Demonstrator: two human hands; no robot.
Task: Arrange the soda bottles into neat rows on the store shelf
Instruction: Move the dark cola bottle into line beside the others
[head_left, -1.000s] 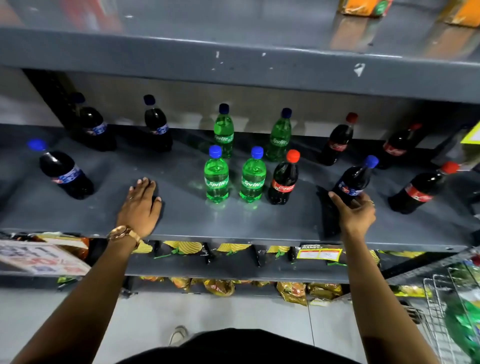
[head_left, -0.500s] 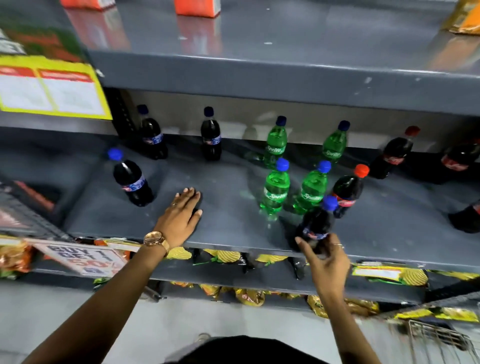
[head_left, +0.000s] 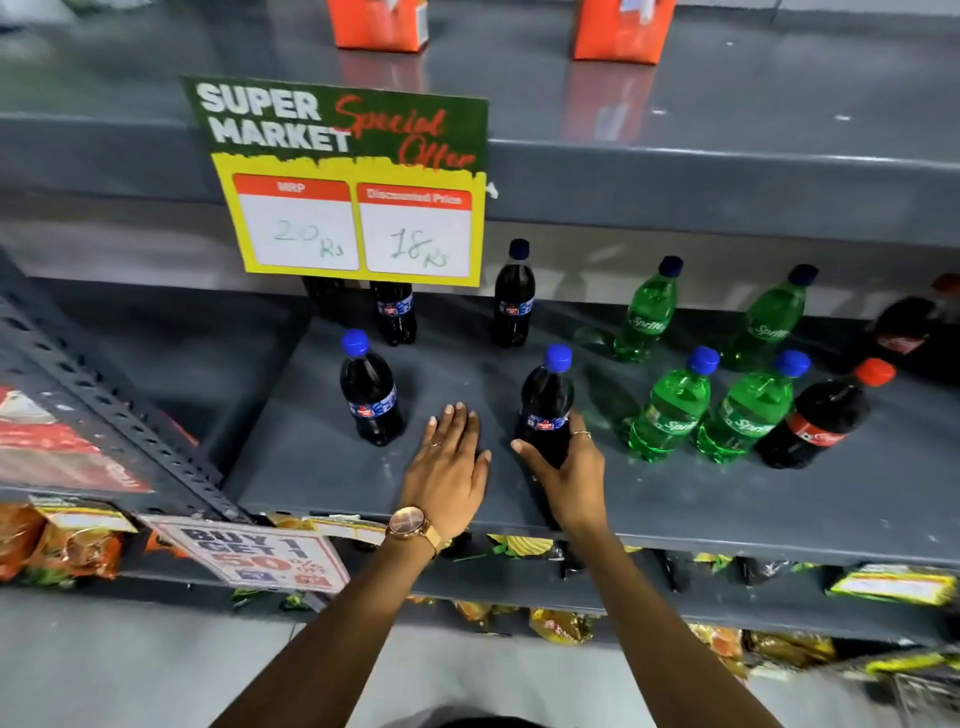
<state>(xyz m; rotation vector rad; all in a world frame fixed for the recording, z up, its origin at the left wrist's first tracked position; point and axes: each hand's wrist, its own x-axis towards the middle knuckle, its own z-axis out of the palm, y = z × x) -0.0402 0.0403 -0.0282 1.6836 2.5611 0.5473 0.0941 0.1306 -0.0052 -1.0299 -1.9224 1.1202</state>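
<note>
Your right hand (head_left: 563, 475) is clamped low around a blue-capped cola bottle (head_left: 546, 405), which a second ago stood far right among the red-capped colas and now sits on the shelf (head_left: 727, 512) just left of the front Sprite bottles (head_left: 711, 408). Your left hand (head_left: 449, 470) lies flat and spread on the shelf beside it, holding nothing, as before. That move puts the bottle level with the other front blue-capped cola (head_left: 370, 389), so a blue row seems to be forming. Readable: "Sprite" on the green labels; the sign (head_left: 343, 176) says "SUPER MARKET Special Offer", MRP 20 Rs, discounted 18 Rs.
</note>
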